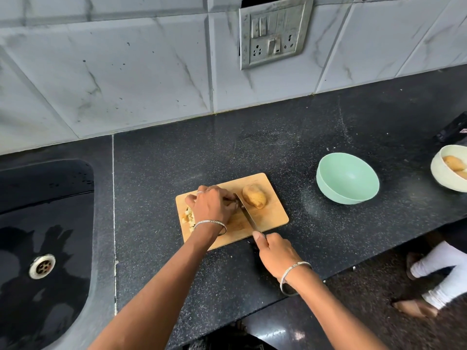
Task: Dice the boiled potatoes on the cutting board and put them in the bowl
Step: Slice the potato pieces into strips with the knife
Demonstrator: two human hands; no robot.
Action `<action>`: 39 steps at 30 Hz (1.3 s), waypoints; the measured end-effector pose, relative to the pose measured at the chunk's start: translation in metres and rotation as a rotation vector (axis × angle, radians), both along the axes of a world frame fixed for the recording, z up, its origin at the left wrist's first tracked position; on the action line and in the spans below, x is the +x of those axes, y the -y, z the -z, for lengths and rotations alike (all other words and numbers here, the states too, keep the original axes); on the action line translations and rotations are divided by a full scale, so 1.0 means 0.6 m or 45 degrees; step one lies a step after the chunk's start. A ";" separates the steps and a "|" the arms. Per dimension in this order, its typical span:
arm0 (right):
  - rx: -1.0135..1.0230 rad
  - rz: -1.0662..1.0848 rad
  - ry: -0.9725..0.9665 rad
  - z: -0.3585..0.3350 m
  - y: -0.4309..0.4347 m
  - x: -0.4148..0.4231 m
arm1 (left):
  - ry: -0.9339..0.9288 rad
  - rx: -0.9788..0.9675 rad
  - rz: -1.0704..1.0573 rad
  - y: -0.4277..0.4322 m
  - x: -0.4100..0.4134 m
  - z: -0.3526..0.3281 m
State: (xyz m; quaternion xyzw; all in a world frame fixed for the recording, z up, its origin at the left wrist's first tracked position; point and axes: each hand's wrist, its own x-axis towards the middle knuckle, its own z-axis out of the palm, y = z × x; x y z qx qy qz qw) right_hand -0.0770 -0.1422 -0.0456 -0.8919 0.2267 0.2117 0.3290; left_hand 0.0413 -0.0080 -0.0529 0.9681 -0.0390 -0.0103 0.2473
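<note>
A wooden cutting board (pixel 267 218) lies on the black counter. My left hand (pixel 212 203) is curled over a potato piece on the board, which it mostly hides. Pale potato cubes (pixel 189 216) lie by its left side. My right hand (pixel 274 251) grips the handle of a knife (pixel 247 213), whose blade rests on the board just right of my left fingers. A whole unpeeled potato (pixel 254 196) sits at the board's far right. An empty mint-green bowl (pixel 347 178) stands to the right of the board.
A white bowl (pixel 444 173) with more potatoes sits at the far right edge. A black sink (pixel 43 243) with a drain is on the left. The tiled wall carries a switch panel (pixel 274 34). Feet show on the floor at lower right.
</note>
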 end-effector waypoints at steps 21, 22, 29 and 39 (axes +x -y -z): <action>-0.097 -0.125 0.149 0.007 0.004 -0.022 | 0.083 -0.018 0.059 -0.033 -0.005 -0.008; -0.072 -0.120 0.155 0.010 0.006 -0.020 | 0.093 -0.040 0.024 -0.042 -0.006 -0.009; -0.229 -0.077 0.152 -0.001 0.011 -0.009 | 0.071 -0.215 -0.089 -0.082 -0.007 -0.012; -0.099 -0.119 0.271 -0.004 0.020 0.003 | -0.093 -0.116 -0.018 -0.091 -0.014 0.002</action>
